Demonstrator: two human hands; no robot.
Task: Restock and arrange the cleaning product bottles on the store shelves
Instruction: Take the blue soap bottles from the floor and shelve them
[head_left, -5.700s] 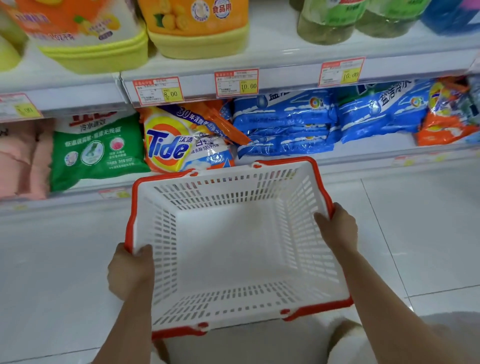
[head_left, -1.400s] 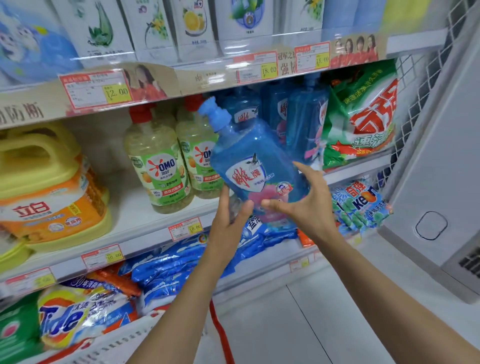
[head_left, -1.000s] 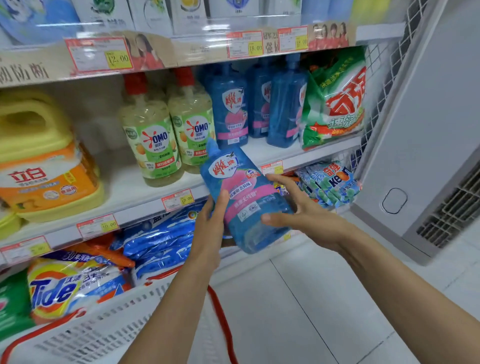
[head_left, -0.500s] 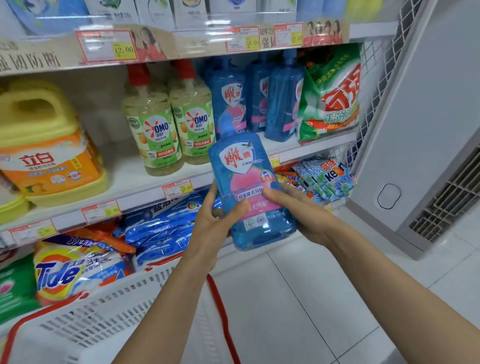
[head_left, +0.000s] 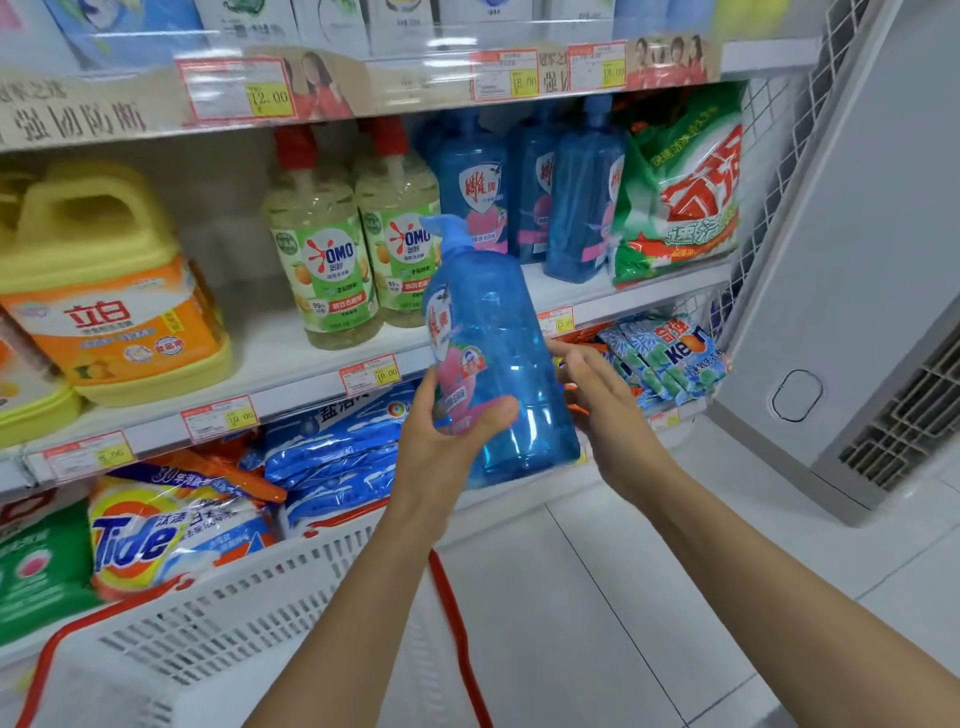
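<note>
A blue pump bottle (head_left: 498, 364) with a pink and white label is upright in front of the shelves, its label turned to the left. My left hand (head_left: 441, 447) grips its lower part, thumb across the front. Just right of the bottle, my right hand (head_left: 602, 400) has straight fingers; whether it touches the bottle I cannot tell. Three more blue bottles (head_left: 530, 192) stand on the middle shelf (head_left: 249, 374) behind it. Left of them are two yellow-green OMO bottles (head_left: 332, 260).
A white basket (head_left: 234, 623) with red rim and handle sits low at the left. Large yellow jugs (head_left: 104, 291) stand at shelf left, a green detergent bag (head_left: 680, 192) at its right. Bagged detergents fill the bottom shelf. A grey cabinet (head_left: 857, 260) is on the right.
The blue bottle was taken off the shelf and brought down, then turned so its label faces left. My right hand has come off the bottle's front to its right side.
</note>
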